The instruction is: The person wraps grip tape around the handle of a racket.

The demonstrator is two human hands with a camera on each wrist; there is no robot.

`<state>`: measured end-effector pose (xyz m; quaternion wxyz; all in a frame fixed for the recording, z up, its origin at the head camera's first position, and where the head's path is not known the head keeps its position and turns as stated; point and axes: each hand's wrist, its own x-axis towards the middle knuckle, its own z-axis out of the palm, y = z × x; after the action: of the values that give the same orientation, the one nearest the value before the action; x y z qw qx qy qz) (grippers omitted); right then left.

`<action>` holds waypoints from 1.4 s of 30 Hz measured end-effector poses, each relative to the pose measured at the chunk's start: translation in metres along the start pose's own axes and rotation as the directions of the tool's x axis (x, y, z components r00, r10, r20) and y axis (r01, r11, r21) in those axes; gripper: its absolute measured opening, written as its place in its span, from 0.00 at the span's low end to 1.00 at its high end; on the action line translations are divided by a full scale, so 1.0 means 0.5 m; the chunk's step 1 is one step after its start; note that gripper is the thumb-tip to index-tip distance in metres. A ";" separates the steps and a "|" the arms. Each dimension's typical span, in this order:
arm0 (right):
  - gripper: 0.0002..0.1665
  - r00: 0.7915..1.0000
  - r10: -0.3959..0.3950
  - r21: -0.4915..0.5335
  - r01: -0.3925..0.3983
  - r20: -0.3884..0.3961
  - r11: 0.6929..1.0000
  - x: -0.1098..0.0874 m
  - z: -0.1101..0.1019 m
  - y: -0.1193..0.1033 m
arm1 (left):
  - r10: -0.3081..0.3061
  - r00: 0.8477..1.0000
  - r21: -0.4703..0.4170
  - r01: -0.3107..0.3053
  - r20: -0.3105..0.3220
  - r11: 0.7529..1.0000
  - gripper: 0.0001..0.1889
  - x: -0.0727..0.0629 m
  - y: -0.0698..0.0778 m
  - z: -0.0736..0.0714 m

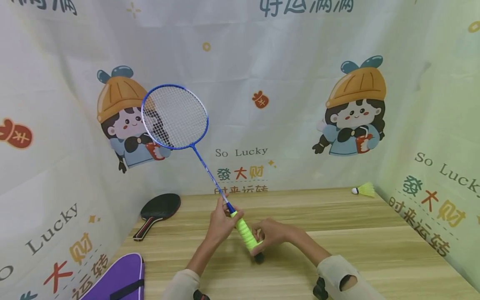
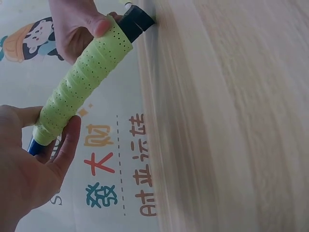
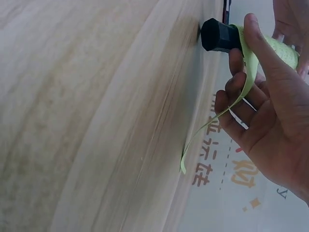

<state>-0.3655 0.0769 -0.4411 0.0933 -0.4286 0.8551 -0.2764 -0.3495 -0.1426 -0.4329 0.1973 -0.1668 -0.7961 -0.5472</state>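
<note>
A blue and white badminton racket (image 1: 176,116) tilts up to the left above the table, its strung head against the backdrop. My left hand (image 1: 219,223) grips the upper end of the handle, thumb and fingers around it where the blue cone begins. Perforated yellow-green grip tape (image 2: 79,82) is wound round the handle. At the lower end, my right hand (image 1: 273,233) pinches the tape beside the black butt (image 3: 217,36), thumb on top and fingers curled beneath. From those fingers a loose tape tail (image 3: 183,166) hangs toward the table.
A black table tennis bat (image 1: 161,207) lies at the table's back left. Nearer on the left is a purple racket case (image 1: 120,277) with a black strap. A yellow shuttlecock (image 1: 364,190) sits at the back right corner. Printed cloth walls enclose the wooden table (image 1: 318,208).
</note>
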 end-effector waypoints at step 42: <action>0.19 0.999 0.002 0.160 -0.008 0.034 0.987 -0.029 0.000 0.033 | -0.018 0.987 -0.212 0.052 0.157 0.976 0.50 0.043 -0.001 0.002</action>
<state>-0.3676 0.0962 -0.4515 0.1425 -0.4222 0.8296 -0.3365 -0.3684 -0.1409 -0.4229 0.1060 -0.2149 -0.7477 -0.6193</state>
